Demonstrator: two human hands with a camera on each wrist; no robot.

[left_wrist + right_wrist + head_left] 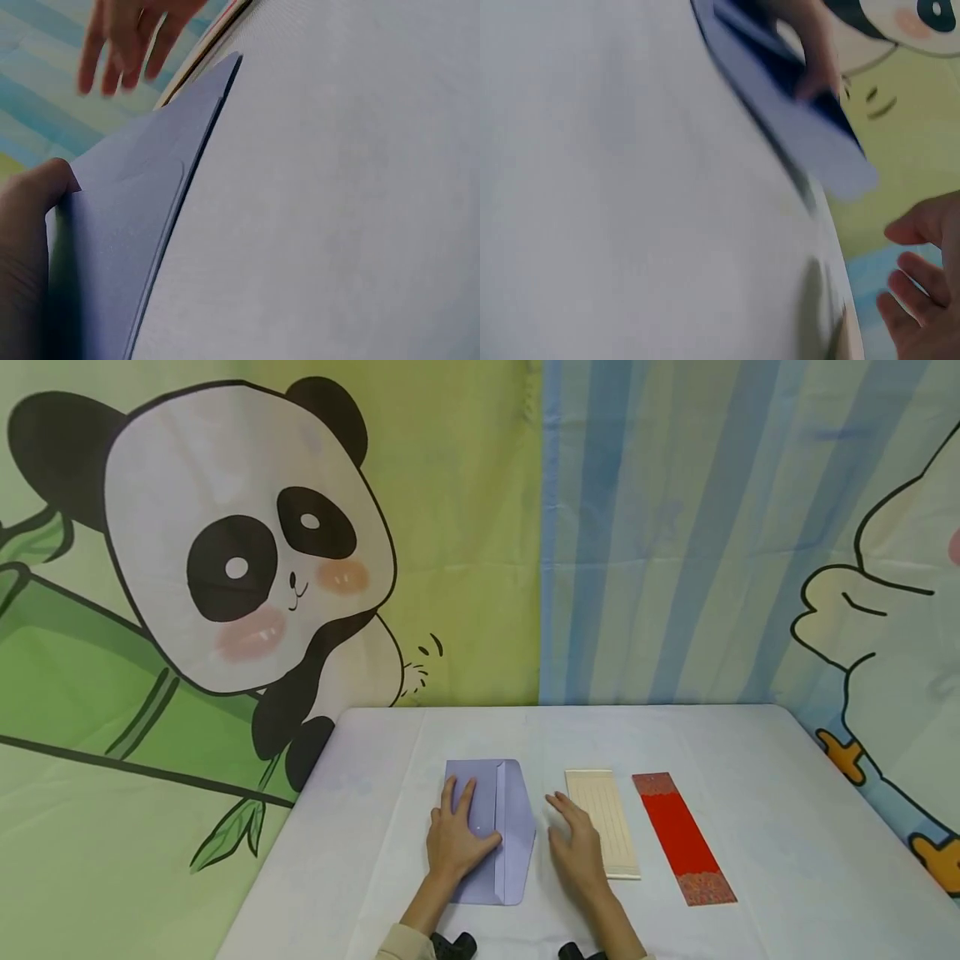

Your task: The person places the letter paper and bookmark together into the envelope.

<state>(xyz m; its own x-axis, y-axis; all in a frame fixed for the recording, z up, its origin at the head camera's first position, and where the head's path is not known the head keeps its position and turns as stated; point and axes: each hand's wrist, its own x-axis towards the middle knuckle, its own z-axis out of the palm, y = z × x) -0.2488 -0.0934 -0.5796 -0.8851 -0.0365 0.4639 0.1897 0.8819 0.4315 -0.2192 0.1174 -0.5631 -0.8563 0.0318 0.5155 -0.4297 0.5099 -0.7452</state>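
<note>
A lilac envelope lies on the white table, its pointed flap unfolded to the right. My left hand rests on the envelope with fingers spread and thumb near the flap's fold; in the left wrist view the thumb touches the envelope. My right hand is held over the table between the envelope and a cream, lined rectangular piece, holding nothing. In the right wrist view the right hand's fingers are loosely bent and apart from the envelope.
Right of the cream piece lies a long red strip with speckled, patterned ends. The white table has its far edge against curtains printed with a panda and stripes. Black wrist devices show at the bottom.
</note>
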